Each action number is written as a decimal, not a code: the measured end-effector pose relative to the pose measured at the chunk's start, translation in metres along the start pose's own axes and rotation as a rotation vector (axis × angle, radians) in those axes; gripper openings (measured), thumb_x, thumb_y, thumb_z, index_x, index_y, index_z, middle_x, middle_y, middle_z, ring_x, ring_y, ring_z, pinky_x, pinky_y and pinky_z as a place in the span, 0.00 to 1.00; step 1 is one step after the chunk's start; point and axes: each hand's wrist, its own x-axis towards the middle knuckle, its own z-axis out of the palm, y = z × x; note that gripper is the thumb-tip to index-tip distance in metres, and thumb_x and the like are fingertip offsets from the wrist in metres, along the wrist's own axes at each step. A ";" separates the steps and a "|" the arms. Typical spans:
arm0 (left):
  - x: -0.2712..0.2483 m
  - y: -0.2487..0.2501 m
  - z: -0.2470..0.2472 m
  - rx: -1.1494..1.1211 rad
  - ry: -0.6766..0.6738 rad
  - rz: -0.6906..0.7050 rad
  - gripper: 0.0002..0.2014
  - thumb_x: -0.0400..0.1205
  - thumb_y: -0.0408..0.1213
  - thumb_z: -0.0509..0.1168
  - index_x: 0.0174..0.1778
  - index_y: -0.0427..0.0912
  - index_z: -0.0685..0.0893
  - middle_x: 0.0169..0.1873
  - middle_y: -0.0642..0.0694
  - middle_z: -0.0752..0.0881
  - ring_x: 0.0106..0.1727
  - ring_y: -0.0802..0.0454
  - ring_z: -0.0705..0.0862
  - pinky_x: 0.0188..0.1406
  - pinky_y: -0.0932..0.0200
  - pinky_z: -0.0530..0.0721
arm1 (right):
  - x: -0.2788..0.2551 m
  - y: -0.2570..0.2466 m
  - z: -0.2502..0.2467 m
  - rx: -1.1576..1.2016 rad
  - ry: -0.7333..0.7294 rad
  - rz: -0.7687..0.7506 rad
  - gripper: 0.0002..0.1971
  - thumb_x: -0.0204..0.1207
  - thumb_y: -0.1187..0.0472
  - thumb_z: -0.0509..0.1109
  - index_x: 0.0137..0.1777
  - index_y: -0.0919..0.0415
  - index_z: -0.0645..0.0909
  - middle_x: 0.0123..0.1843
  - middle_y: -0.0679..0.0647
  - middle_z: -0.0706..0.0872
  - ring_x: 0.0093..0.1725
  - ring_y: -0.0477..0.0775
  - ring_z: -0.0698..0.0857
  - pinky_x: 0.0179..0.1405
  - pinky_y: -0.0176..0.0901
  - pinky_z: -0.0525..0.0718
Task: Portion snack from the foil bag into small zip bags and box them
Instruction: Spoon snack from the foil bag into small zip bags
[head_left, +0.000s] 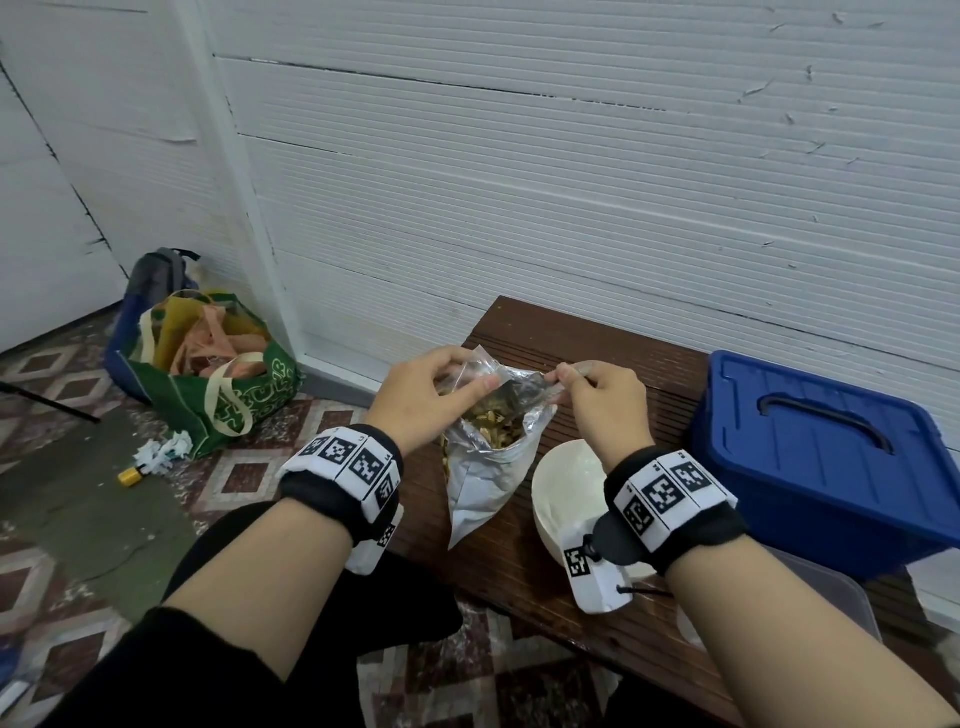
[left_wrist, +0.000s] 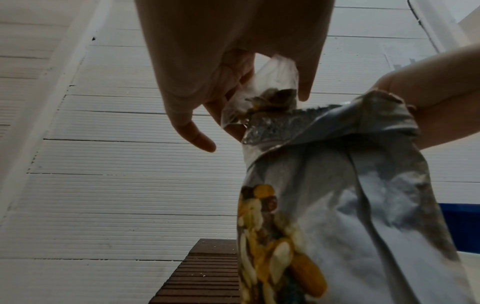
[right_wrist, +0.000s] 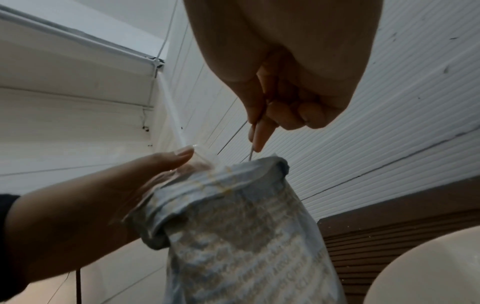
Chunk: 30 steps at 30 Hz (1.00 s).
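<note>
Foil bag (head_left: 483, 467) stands open on the bench (head_left: 597, 353), unsupported; left hand (head_left: 426, 395) and right hand (head_left: 602, 400) each pinch the zip bag (head_left: 480, 364) above its mouth; a tug could topple it, spilling snack beside the bowl (head_left: 561, 483).

Brown slatted bench (head_left: 613, 358); on it foil bag (head_left: 480, 483), white bowl (head_left: 563, 483), blue box (head_left: 826, 457)

Even, soft light overhead; dim, backlit wrist views.

From the head view we see flat, diffuse light, faint shadows and straight wall (head_left: 571, 171) lines bowing toward the frame edges. In both wrist views the white wall glows behind, so each hand (left_wrist: 228, 51) turns dark, grainy and soft-edged.
</note>
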 end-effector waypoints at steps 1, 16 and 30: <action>0.000 0.001 0.000 -0.008 0.000 -0.003 0.13 0.76 0.53 0.71 0.55 0.57 0.80 0.50 0.60 0.83 0.52 0.65 0.80 0.45 0.80 0.69 | 0.002 0.002 -0.001 0.029 0.018 0.036 0.16 0.82 0.61 0.65 0.33 0.55 0.87 0.35 0.49 0.89 0.48 0.49 0.87 0.57 0.43 0.79; 0.000 0.006 -0.018 0.020 -0.013 -0.015 0.17 0.74 0.51 0.75 0.56 0.54 0.83 0.46 0.65 0.81 0.48 0.72 0.78 0.45 0.78 0.72 | 0.032 0.007 -0.036 0.272 0.212 0.214 0.23 0.80 0.64 0.65 0.22 0.59 0.84 0.40 0.51 0.92 0.47 0.48 0.87 0.64 0.49 0.80; 0.010 0.013 -0.002 0.144 -0.129 0.014 0.23 0.68 0.57 0.78 0.58 0.59 0.85 0.43 0.69 0.82 0.49 0.74 0.78 0.73 0.44 0.72 | 0.038 -0.022 -0.034 0.182 0.108 0.085 0.19 0.82 0.61 0.65 0.29 0.54 0.85 0.33 0.49 0.89 0.52 0.51 0.87 0.61 0.48 0.79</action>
